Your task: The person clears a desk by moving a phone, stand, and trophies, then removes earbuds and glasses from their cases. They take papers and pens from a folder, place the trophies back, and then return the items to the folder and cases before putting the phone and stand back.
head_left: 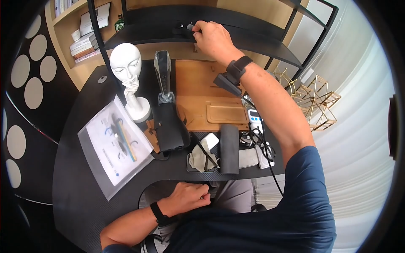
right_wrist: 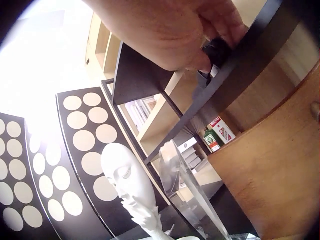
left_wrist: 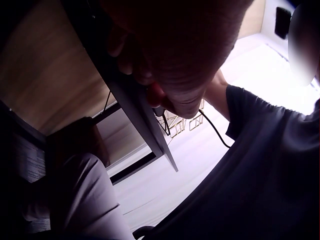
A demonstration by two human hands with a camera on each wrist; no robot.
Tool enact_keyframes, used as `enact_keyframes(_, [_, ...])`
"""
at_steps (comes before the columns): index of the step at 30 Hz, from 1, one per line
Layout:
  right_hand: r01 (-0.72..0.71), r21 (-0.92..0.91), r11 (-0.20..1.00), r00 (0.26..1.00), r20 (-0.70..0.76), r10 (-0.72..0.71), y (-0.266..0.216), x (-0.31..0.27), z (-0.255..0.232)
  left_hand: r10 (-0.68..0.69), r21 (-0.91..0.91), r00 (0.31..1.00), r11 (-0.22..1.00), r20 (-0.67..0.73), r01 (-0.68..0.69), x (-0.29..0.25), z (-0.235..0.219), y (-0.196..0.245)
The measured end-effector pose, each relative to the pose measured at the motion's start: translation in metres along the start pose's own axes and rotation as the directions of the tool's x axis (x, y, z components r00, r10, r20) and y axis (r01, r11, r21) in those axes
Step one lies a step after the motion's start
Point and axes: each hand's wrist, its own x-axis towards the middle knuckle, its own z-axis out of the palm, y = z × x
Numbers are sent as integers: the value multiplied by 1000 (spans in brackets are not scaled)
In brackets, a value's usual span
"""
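My right hand (head_left: pixel 214 40) reaches up to the black shelf (head_left: pixel 147 33) above the desk, its thumb and fingers pinching a small black object (right_wrist: pixel 218 52). In the right wrist view that object sits right at the shelf's edge, partly covered by the fingers; its kind cannot be made out. Down by the desk's front edge, over the lap, my left hand (head_left: pixel 187 199) rests idle with loosely curled fingers and nothing in it. The left wrist view shows this hand (left_wrist: pixel 185 55) dark, near the desk's edge.
Below the shelf stand a white face sculpture (head_left: pixel 125 63) and a crystal trophy (head_left: pixel 162 74). A clear document folder (head_left: pixel 114 147), a black case (head_left: pixel 168 128), a brown leather mat (head_left: pixel 190 109) and a dark grey case (head_left: pixel 229 147) lie on the desk. A cable (head_left: pixel 270 168) hangs from the right wrist.
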Motion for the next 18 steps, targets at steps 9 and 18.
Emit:
enact_keyframes(9, [-20,54,998,1000,9,19,-7,-7,-6,3,26,1000,1000,3,-3,0,3,-3])
enact_keyframes(18, [41,55,998,993,-110,-35,-15,-45,-29,-11,-9,1000,1000,13,11,-3,4,-2])
